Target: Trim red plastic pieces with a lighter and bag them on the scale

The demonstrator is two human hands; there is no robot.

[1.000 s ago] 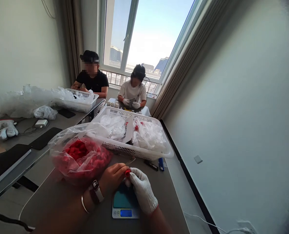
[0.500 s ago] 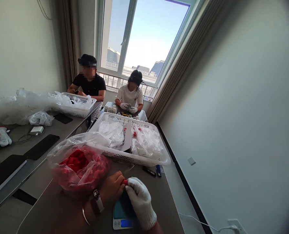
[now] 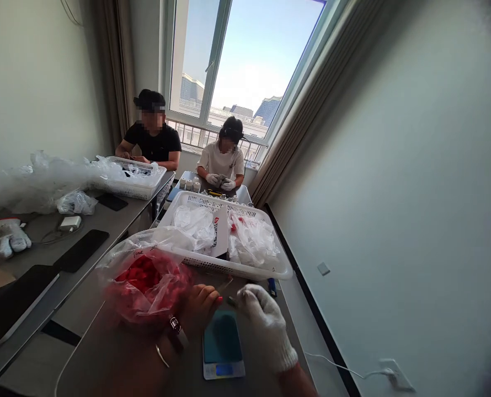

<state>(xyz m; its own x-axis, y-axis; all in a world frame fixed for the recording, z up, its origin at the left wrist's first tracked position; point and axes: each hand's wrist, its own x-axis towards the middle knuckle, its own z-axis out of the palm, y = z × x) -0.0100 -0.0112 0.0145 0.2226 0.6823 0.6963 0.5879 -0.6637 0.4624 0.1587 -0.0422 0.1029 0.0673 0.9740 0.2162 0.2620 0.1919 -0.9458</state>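
Note:
My bare left hand [image 3: 198, 310], with a watch and a bangle on the wrist, is curled just above a small digital scale [image 3: 223, 344]. A small red piece [image 3: 219, 299] shows at its fingertips. My right hand [image 3: 266, 326] wears a white knit glove, and its fingers pinch together around a small dark thing [image 3: 231, 301] that I cannot make out. The two hands are a little apart over the scale's far edge. A clear plastic bag of red pieces [image 3: 146, 281] lies right beside my left hand.
A white basket [image 3: 245, 271] of clear bags stands behind the hands, with a blue lighter [image 3: 272, 285] at its near corner. Phones, a charger and gloves [image 3: 7, 238] lie on the left table. Two other people sit working by the window. A cable runs along the right wall.
My hands were pressed together on one small red piece; now they have drawn apart. The camera view has shifted slightly, so the scale and bag sit further right.

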